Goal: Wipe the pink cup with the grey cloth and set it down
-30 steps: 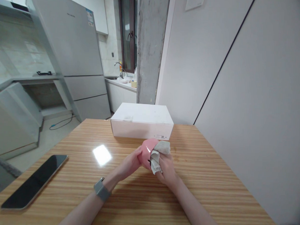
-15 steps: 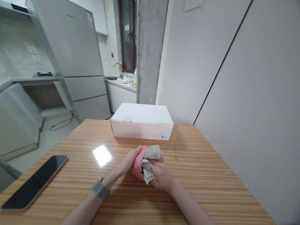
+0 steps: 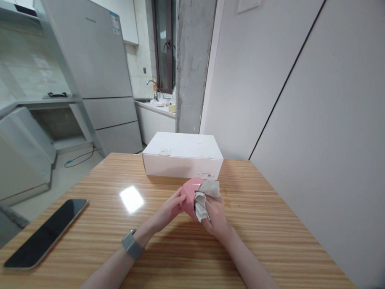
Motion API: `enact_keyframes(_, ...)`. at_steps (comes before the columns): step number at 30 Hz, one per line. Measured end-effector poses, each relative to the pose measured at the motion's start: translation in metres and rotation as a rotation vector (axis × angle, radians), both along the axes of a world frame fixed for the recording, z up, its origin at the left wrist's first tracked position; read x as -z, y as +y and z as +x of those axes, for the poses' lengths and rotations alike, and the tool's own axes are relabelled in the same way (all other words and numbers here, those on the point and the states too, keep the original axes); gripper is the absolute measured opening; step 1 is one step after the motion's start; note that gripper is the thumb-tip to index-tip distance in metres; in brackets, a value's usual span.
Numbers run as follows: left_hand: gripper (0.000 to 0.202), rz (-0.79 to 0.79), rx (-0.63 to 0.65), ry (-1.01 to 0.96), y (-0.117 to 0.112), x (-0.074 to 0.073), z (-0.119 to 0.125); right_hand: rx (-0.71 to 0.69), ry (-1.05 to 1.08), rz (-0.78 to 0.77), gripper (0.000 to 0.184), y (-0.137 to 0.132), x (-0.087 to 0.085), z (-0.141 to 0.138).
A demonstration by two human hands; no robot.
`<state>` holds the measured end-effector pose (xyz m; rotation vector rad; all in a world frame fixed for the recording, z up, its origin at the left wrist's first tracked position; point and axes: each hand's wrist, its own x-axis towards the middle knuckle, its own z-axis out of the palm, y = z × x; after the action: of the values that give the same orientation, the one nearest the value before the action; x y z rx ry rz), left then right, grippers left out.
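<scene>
Moved since the prior frame: one pink object (image 3: 189, 197), now carried farther from the person, toward the box, and turned within both hands. It is held above the near half of the table (image 3: 271, 248), near its centre line; contact with the table cannot be confirmed.

Two hands are in view. Left hand (image 3: 168, 211): fingers curled, grasping the object's left side; one watch (image 3: 132, 244) on the wrist. Right hand (image 3: 215, 217): closed on one grey cloth (image 3: 201, 206), pressing it to the object's right side, with a second fold of that cloth showing above the fingers.

Also on the table: one phone (image 3: 46, 233), face up and angled along the left edge; one patch of glare (image 3: 131, 199), left of the hands; one white box (image 3: 182, 163), closed, at the far edge, just beyond the object.

Beyond the table: one pillar (image 3: 193, 64) behind the box; one fridge (image 3: 88, 44) to the left; one faucet (image 3: 153, 88) on a counter (image 3: 154, 109); one window (image 3: 163, 38).
</scene>
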<state>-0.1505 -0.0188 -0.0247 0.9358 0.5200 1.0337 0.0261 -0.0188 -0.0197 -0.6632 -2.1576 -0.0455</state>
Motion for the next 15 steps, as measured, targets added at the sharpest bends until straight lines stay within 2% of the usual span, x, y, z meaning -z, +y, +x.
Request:
enact_keyframes(3, 0.033, -0.076, -0.142, -0.029, 0.002, -0.001, 0.003, -0.034, -0.08, 0.068, 0.03, -0.004, -0.003, -0.002)
enact_keyframes(7, 0.039, -0.134, -0.199, 0.066, 0.004, -0.002, -0.004, -0.136, -0.151, 0.146, 0.033, -0.009, -0.005, -0.011)
enact_keyframes(11, 0.034, -0.045, -0.274, 0.317, 0.006, 0.0, -0.016, -0.15, -0.161, 0.114, 0.032, -0.011, 0.001, -0.015)
enact_keyframes(15, 0.038, 0.024, -0.276, 0.379, 0.007, 0.006, -0.015, -0.095, -0.136, 0.049, 0.032, -0.01, 0.005, -0.011)
